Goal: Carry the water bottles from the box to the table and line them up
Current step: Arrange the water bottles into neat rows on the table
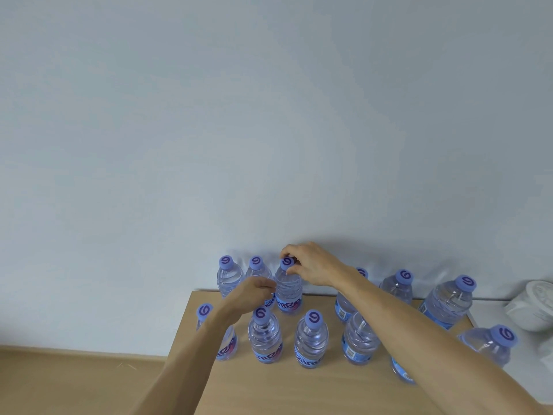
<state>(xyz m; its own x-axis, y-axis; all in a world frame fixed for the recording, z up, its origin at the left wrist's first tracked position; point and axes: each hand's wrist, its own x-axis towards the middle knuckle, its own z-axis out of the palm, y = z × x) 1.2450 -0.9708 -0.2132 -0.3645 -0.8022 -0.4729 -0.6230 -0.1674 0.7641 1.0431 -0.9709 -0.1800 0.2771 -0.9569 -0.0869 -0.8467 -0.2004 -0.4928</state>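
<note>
Wall (pixel 269 115) filled most of the view, pale blue-grey and bare. Below it ran the wooden table (pixel 269 387), far edge against the wall, with a strip of lighter floor showing at near left. A white round container (pixel 538 307) sat off the table's right end.

Water bottles stood upright on the table in two rough rows, all capped in blue. Far row, left to right: two bottles (pixel 228 275) close together, then the bottle (pixel 288 287) I was handling, then three more toward the right, one partly behind my right forearm. Near row: one bottle (pixel 204 313) at the left edge behind my left wrist, two (pixel 311 339) in the middle, one more under my right arm, one (pixel 490 345) at far right. The box was not in view.

My right hand (pixel 314 265) pinched the cap of the handled bottle from above, fingertips curled round it, I judged to steady the top. My left hand (pixel 251 295) was curled against that bottle's left flank near the label; whether the fingers truly gripped it or only pressed I could not tell.

Judged purpose: nudging this bottle into line with its two left neighbours, holding top and body together so it would not tip. The gap to the right of it looked wider than the spacing on the left.
</note>
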